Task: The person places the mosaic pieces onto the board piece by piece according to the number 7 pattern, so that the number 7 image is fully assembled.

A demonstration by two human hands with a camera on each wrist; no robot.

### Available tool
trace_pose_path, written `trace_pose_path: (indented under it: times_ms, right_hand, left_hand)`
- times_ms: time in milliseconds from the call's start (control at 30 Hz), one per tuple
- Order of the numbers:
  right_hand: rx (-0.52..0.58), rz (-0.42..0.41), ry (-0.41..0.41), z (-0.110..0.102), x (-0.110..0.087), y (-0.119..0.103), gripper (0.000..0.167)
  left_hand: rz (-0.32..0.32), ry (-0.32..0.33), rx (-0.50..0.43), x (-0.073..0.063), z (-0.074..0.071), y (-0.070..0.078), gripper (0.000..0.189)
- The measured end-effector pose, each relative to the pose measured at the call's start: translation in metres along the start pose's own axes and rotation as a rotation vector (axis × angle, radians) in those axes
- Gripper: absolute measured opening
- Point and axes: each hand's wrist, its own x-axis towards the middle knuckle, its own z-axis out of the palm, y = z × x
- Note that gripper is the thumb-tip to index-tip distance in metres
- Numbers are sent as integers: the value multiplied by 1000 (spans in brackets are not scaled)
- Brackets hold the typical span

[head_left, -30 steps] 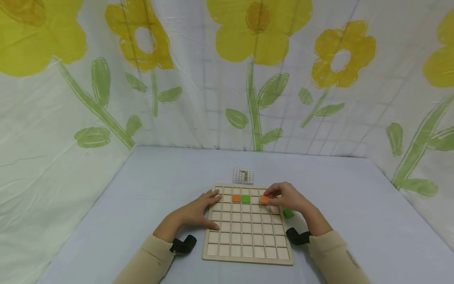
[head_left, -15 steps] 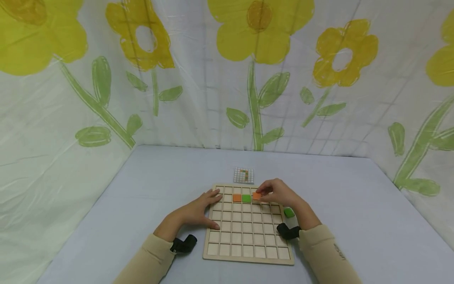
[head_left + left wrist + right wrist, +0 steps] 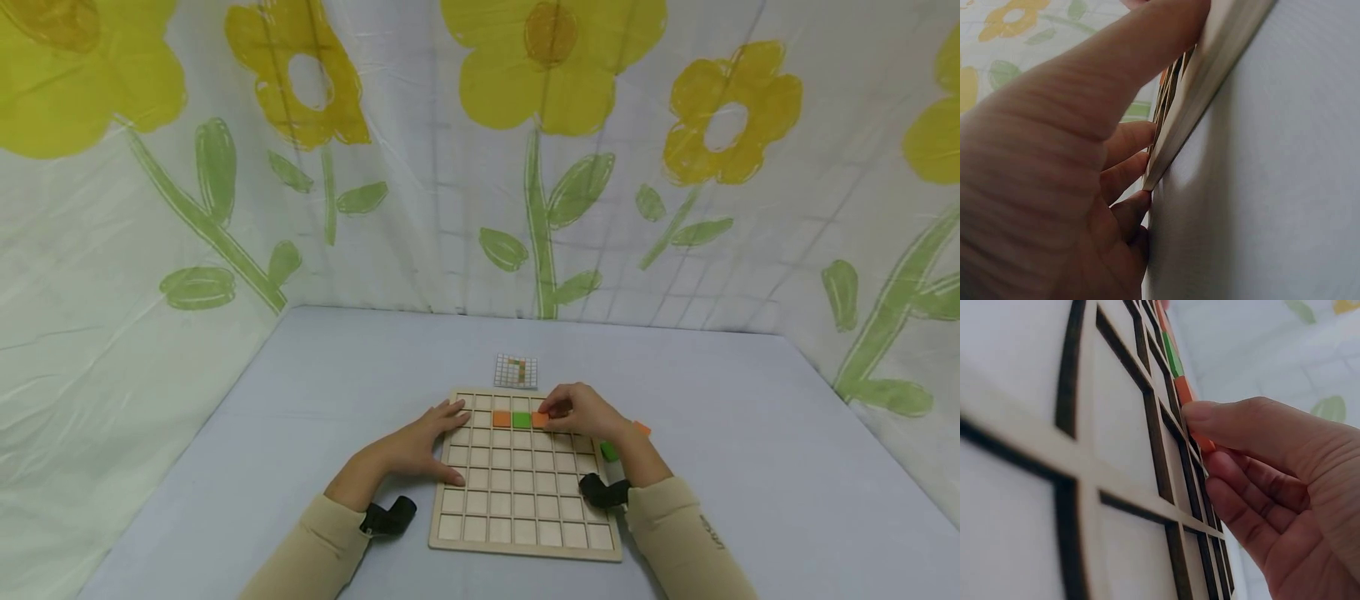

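Note:
A wooden grid board lies on the table. In its second row from the far side sit an orange tile and, to its right, a green tile. My right hand pinches another orange tile between thumb and fingers, right beside the green one. In the right wrist view, this orange tile stands slightly tilted at its cell, the thumb against it. My left hand rests spread along the board's left edge, and the left wrist view shows its fingers at the rim.
A small card printed with a coloured grid pattern lies just beyond the board. Right of the board, partly behind my right forearm, are a loose green tile and an orange tile. A flower-printed curtain hangs behind the table.
My right hand has moved left with the orange tile and lowered it at the cell beside the green tile. A loose orange tile now shows past my right wrist. My left hand stays put.

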Motion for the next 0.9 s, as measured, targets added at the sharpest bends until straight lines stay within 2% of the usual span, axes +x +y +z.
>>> trace_pose_path:
  times_ms: [900]
  right_hand:
    - [6, 23, 7, 1, -1, 3, 22]
  left_hand:
    - [6, -6, -3, -1, 0, 1, 96]
